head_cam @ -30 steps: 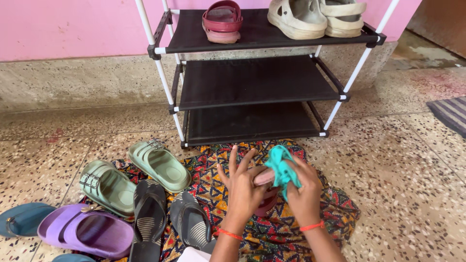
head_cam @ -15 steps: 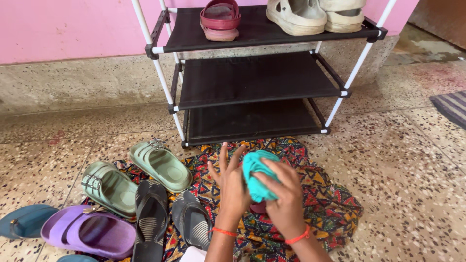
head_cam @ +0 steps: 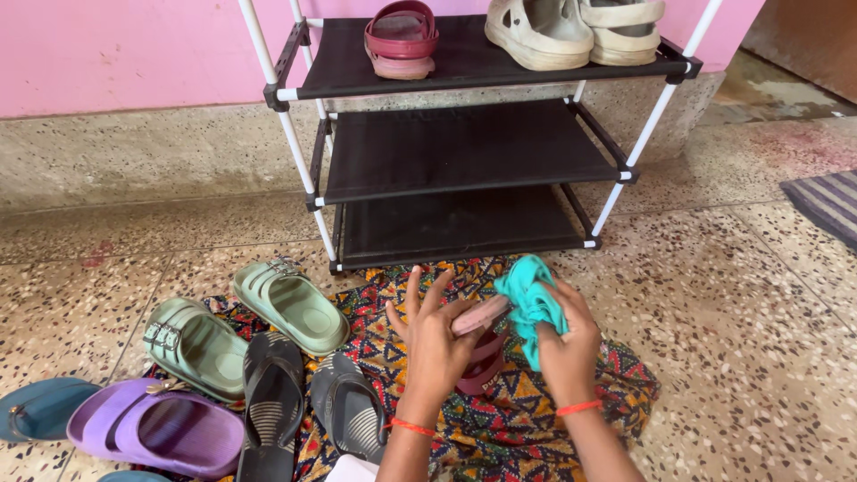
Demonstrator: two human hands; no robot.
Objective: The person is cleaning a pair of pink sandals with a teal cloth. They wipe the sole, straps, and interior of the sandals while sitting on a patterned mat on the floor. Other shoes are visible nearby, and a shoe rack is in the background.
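My left hand (head_cam: 435, 344) holds a maroon sandal (head_cam: 480, 344) with its pink sole edge up, fingers spread behind it. Pressed against the sandal's right side is a teal cloth (head_cam: 531, 303), bunched in my right hand (head_cam: 567, 344). Both hands hover over a patterned multicoloured cloth (head_cam: 616, 388) spread on the speckled floor. A matching maroon sandal (head_cam: 401, 40) rests on the top shelf of a black and white shoe rack (head_cam: 464, 147).
Beige clogs (head_cam: 571, 31) sit on the rack's top shelf. To the left lie two green sandals (head_cam: 290, 303), black flip-flops (head_cam: 268, 402), a purple clog (head_cam: 156, 428) and a blue slipper (head_cam: 40, 406). A striped mat (head_cam: 826, 201) lies at the right. A pink wall stands behind.
My right hand swung the teal cloth from over the sandal to its right side, uncovering the sandal's pink edge. The left hand stays put behind the sandal.
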